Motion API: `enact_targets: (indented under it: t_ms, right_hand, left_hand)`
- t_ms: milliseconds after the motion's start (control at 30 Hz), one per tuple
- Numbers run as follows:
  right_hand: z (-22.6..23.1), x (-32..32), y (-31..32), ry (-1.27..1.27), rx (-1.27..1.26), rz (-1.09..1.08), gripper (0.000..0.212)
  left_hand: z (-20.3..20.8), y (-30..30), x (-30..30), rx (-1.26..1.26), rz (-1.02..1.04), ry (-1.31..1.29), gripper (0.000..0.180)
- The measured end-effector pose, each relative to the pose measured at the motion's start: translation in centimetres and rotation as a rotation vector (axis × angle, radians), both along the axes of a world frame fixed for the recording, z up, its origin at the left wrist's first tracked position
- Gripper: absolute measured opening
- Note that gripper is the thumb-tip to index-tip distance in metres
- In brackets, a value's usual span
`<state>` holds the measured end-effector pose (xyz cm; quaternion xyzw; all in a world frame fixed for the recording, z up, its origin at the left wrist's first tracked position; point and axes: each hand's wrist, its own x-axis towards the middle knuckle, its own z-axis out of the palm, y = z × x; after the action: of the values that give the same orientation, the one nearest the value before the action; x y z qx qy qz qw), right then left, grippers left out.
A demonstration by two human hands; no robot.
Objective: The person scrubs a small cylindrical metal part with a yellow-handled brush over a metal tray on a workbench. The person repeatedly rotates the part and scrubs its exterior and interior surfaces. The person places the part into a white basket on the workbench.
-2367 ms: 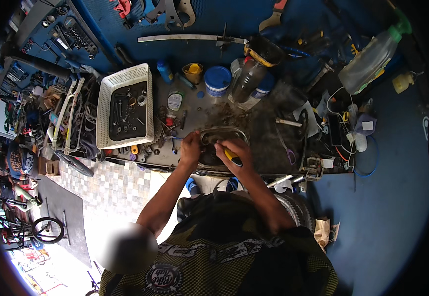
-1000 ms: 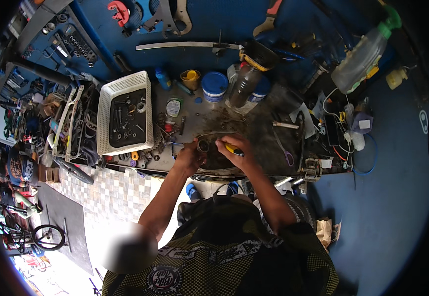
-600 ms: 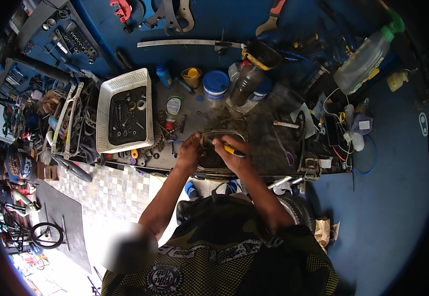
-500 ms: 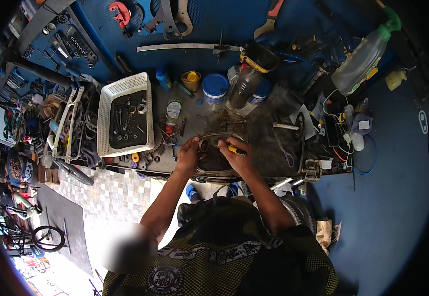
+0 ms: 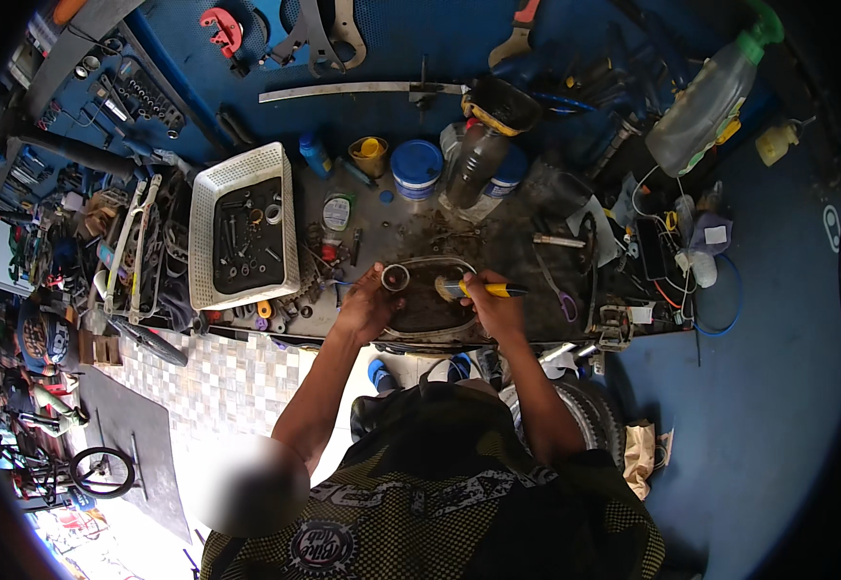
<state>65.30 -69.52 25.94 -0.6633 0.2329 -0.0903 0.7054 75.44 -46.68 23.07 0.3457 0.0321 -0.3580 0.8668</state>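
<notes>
My left hand (image 5: 366, 309) pinches a round metal ring (image 5: 395, 278), its open middle turned up. In my right hand (image 5: 498, 311) is a brush (image 5: 507, 289) with a yellow and black handle. Its pale bristle head points left towards the ring, with a small gap between them. Both hands are over an oval pan (image 5: 430, 334) at the bench's front edge. Dark contents show inside the pan, too murky to make out.
A white basket (image 5: 293, 222) with bolts, rings and small parts stands on the bench (image 5: 372, 232) to the left. Blue-lidded tub (image 5: 416, 170), yellow cup (image 5: 369, 155) and dark bottle (image 5: 476, 172) line the back. Purple-handled scissors (image 5: 565, 305) and a pedal (image 5: 617, 331) lie right.
The brush has drawn back to the right from the ring and turned flatter, showing its bristle head. The ring is now tilted up and more exposed in my left hand.
</notes>
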Motion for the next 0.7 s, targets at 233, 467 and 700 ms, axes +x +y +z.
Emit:
enact_targets:
  t_ms: [233,467,700]
  right_hand:
    - [0.4,-1.5,-1.7,0.057,-0.162,0.01,0.03]
    - [-0.2,-2.2,-1.8,0.003,-0.204,-0.015,0.033]
    - [0.0,-2.4,-1.7,0.032,-0.33,0.008,0.031]
  left_hand:
    - [-2.3,-2.5,-0.5,1.122,-0.063,-1.719,0.014]
    - [-3.8,-2.7,-2.5,1.317,-0.325,-1.819,0.028]
    - [-3.3,-3.3,-1.6,1.369,-0.457,-1.654,0.038]
